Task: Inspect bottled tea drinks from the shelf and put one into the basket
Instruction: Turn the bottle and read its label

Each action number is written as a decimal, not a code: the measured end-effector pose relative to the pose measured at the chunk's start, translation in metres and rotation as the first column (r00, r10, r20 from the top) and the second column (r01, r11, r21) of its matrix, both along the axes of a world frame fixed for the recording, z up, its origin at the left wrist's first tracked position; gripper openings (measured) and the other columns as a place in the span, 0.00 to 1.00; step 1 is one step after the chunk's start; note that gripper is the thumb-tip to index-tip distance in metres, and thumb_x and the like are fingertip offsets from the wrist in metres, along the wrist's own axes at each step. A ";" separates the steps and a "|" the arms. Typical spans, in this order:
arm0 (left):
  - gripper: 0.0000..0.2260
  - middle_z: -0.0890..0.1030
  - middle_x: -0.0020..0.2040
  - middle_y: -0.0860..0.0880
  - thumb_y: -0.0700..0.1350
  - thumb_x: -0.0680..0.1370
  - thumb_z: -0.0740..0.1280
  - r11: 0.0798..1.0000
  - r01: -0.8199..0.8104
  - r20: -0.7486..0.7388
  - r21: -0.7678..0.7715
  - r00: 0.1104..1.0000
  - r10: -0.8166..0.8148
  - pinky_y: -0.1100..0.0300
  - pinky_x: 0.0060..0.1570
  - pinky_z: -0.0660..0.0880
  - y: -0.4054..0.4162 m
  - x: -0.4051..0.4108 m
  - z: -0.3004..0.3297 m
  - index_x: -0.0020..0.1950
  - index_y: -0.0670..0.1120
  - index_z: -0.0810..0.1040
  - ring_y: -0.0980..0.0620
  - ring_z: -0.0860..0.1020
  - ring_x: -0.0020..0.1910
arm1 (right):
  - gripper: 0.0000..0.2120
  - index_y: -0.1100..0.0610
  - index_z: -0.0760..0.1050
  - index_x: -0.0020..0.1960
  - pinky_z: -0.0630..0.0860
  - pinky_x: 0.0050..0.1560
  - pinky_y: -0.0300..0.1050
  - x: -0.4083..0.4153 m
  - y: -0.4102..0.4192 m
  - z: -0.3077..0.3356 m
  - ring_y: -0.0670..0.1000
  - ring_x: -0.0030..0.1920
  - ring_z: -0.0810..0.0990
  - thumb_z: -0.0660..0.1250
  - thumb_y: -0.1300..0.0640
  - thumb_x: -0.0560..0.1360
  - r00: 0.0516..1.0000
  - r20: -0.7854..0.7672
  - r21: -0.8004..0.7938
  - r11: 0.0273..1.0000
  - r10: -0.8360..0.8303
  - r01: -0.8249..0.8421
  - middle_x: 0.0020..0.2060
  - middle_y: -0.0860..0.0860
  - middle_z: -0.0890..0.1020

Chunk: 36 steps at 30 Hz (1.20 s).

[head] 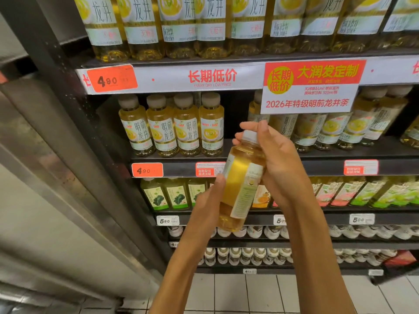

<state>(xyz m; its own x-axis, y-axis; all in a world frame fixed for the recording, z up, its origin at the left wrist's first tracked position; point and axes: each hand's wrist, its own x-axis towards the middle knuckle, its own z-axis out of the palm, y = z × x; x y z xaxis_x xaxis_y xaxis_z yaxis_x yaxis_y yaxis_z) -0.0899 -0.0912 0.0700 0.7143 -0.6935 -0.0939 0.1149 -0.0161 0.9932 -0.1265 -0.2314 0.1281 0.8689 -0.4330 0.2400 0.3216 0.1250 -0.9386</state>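
I have the tea bottle in front of the shelf, tilted so its cap points to one o'clock. My left hand grips the lower body; my right hand wraps the neck and cap. If I turn it carelessly it could slip and drop onto the floor tiles at six o'clock. No basket is in view.

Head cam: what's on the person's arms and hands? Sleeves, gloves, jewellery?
Nothing worn that shows. Left hand and right hand are bare: no gloves, and no rings or watch visible. Both forearms are bare down to the frame's bottom edge, with no sleeve in view.
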 end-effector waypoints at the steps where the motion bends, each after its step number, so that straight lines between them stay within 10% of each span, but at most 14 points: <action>1: 0.27 0.85 0.46 0.48 0.70 0.71 0.52 0.999 0.006 -0.066 -0.039 0.998 -0.008 0.60 0.42 0.79 0.000 -0.001 -0.001 0.51 0.56 0.83 0.50 0.84 0.45 | 0.18 0.52 0.78 0.55 0.79 0.46 0.40 -0.001 0.000 0.001 0.48 0.49 0.84 0.57 0.42 0.77 0.999 -0.004 -0.009 0.999 0.040 -0.040 0.46 0.50 0.85; 6: 0.31 0.81 0.42 0.39 0.66 0.77 0.50 0.958 0.163 -0.313 -0.234 0.921 -0.233 0.55 0.35 0.79 0.006 -0.004 0.002 0.59 0.43 0.79 0.45 0.81 0.36 | 0.18 0.56 0.77 0.58 0.79 0.53 0.48 -0.001 0.001 0.000 0.56 0.54 0.82 0.56 0.46 0.78 0.991 0.082 0.114 0.987 0.102 -0.111 0.48 0.56 0.84; 12: 0.25 0.84 0.53 0.49 0.69 0.74 0.51 0.998 0.031 -0.034 -0.054 0.999 -0.033 0.48 0.61 0.74 0.002 -0.004 0.006 0.55 0.59 0.82 0.50 0.81 0.55 | 0.14 0.53 0.80 0.52 0.80 0.51 0.47 -0.008 0.002 0.004 0.52 0.49 0.83 0.63 0.45 0.75 0.993 0.114 0.017 1.000 -0.007 0.005 0.45 0.52 0.85; 17: 0.25 0.84 0.52 0.51 0.67 0.76 0.53 1.000 0.024 0.130 -0.018 0.991 -0.021 0.61 0.51 0.79 -0.004 -0.010 0.012 0.58 0.53 0.78 0.55 0.82 0.51 | 0.18 0.53 0.78 0.55 0.80 0.52 0.47 -0.008 0.003 0.005 0.51 0.51 0.83 0.58 0.44 0.75 0.996 0.018 -0.068 0.994 -0.088 0.089 0.48 0.54 0.85; 23: 0.31 0.82 0.43 0.40 0.66 0.77 0.52 0.951 0.201 -0.254 -0.236 0.931 -0.260 0.54 0.37 0.79 0.000 -0.011 0.011 0.57 0.43 0.79 0.45 0.82 0.37 | 0.20 0.60 0.75 0.61 0.77 0.59 0.52 -0.008 -0.006 0.006 0.61 0.59 0.80 0.54 0.48 0.80 0.987 0.133 0.182 0.977 0.091 -0.115 0.56 0.61 0.82; 26: 0.32 0.83 0.46 0.40 0.67 0.76 0.52 0.942 0.246 -0.280 -0.230 0.910 -0.306 0.52 0.43 0.79 -0.001 -0.013 0.004 0.58 0.42 0.79 0.45 0.82 0.42 | 0.19 0.56 0.77 0.59 0.79 0.55 0.51 -0.008 -0.006 0.003 0.57 0.53 0.83 0.58 0.46 0.77 0.988 0.126 0.139 0.984 0.093 -0.111 0.49 0.57 0.84; 31: 0.23 0.84 0.51 0.54 0.66 0.76 0.53 0.995 0.094 0.076 -0.014 0.993 -0.093 0.67 0.47 0.78 -0.004 -0.009 0.005 0.58 0.54 0.78 0.57 0.82 0.51 | 0.15 0.52 0.78 0.55 0.80 0.41 0.41 -0.010 -0.006 0.004 0.47 0.45 0.84 0.61 0.44 0.76 0.998 0.033 -0.084 0.995 -0.057 0.059 0.43 0.49 0.85; 36: 0.28 0.85 0.46 0.45 0.70 0.72 0.55 0.997 0.041 -0.055 -0.061 0.998 -0.044 0.51 0.46 0.80 -0.006 -0.015 0.003 0.54 0.51 0.82 0.48 0.84 0.44 | 0.22 0.50 0.76 0.60 0.81 0.50 0.46 -0.008 -0.009 0.000 0.49 0.51 0.84 0.56 0.40 0.75 0.998 -0.056 -0.079 0.996 0.033 -0.038 0.48 0.50 0.85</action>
